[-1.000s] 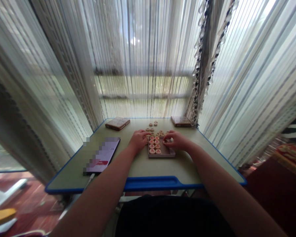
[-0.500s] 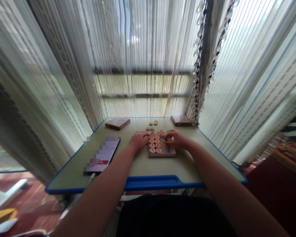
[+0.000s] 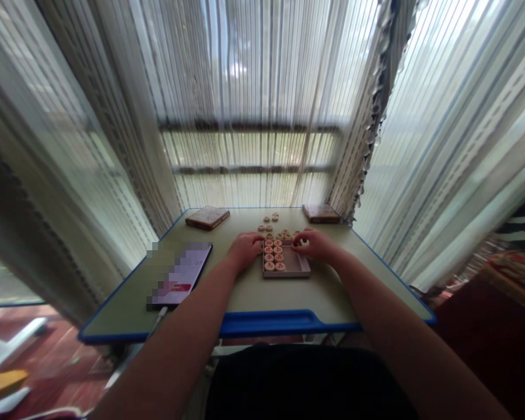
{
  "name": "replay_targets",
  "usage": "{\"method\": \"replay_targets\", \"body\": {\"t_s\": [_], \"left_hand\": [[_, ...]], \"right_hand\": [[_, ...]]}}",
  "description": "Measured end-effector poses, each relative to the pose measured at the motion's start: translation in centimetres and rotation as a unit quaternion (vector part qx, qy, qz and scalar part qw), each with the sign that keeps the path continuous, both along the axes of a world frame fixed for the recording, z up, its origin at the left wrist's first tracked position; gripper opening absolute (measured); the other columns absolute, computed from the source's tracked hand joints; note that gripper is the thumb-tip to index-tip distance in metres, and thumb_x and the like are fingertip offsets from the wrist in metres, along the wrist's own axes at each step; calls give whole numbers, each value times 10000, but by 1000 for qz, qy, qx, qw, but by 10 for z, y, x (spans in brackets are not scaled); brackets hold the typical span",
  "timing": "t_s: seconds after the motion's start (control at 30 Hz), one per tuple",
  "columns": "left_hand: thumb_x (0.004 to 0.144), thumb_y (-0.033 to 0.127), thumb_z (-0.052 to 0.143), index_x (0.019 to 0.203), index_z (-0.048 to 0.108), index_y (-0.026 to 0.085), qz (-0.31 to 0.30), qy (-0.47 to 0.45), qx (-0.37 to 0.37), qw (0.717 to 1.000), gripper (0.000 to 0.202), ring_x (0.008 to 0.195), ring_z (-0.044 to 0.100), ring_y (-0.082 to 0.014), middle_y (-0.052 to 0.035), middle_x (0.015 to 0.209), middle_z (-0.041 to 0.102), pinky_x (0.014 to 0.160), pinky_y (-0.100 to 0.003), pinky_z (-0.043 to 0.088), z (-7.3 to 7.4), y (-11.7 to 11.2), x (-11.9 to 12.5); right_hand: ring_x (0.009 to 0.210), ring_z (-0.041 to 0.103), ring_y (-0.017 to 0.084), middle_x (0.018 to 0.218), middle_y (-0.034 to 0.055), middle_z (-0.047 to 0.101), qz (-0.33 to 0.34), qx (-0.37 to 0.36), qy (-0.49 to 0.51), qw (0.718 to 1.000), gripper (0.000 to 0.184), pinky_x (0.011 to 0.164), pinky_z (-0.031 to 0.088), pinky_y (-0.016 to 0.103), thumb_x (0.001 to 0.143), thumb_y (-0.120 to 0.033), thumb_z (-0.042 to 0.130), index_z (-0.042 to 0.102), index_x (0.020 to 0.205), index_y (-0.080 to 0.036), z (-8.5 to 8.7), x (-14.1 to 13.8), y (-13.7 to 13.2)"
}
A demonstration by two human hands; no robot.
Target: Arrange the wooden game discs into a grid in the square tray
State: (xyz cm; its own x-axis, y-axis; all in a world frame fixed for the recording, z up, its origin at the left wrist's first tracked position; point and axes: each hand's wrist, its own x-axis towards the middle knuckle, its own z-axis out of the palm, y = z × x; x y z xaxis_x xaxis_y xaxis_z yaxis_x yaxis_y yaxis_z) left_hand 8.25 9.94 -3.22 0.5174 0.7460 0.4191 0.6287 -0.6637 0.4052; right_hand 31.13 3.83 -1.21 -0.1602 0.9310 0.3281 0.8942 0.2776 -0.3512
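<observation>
A shallow open box [image 3: 296,266] lies on the table between my hands. Two columns of round Chinese chess pieces [image 3: 269,258] with red characters fill its left part, and its right part shows bare bottom. My left hand [image 3: 247,248] grips the box's left wall with its fingertips at the upper left corner. Over the box's far right corner, my right hand [image 3: 311,244] is curled, thumb and fingers bent together; whatever is between the fingertips is hidden. Just past the far wall lie several loose pieces [image 3: 285,234], close to the right fingertips.
More loose pieces [image 3: 265,228] lie farther back. A flat wooden-looking box [image 3: 207,217] sits at the far left and a similar one [image 3: 321,213] at the far right. A phone [image 3: 184,277] with a cable [image 3: 160,318] lies left. The table [image 3: 266,297] has a blue edge; curtains [image 3: 254,87] hang behind.
The view has shifted slightly. My right fingers have moved a little and curl over the box's far right corner. My left hand stays at the box, and the pieces inside look the same.
</observation>
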Motion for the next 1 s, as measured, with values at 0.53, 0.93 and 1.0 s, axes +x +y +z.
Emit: {"method": "replay_targets", "body": {"t_s": [0.53,0.93,1.0], "left_hand": [[736,199,384,940,662,179,-12,-12,12,1000,346,942,552,-147,-26,993,645,894,-235,396,-1,2,0],[737,189,380,902,657,172,30,-34,6,999,322,893,571,-151,-40,930,656,849,-257,425,3,-2,0],[729,173,378,869,661,167,45,-49,18,998,316,882,573,-153,-44,912,655,850,-263,425,5,-3,-1]], "right_hand": [[609,471,111,685,14,501,4,5,2,1000,167,589,366,227,671,-307,592,676,761,-194,-3,0,1],[637,485,118,700,20,527,17,5,-1,1000,170,615,381,229,669,-277,595,680,780,-182,2,-2,-3],[636,487,116,704,21,531,20,6,0,1000,164,619,384,228,672,-267,591,680,777,-179,3,-3,-4]]}}
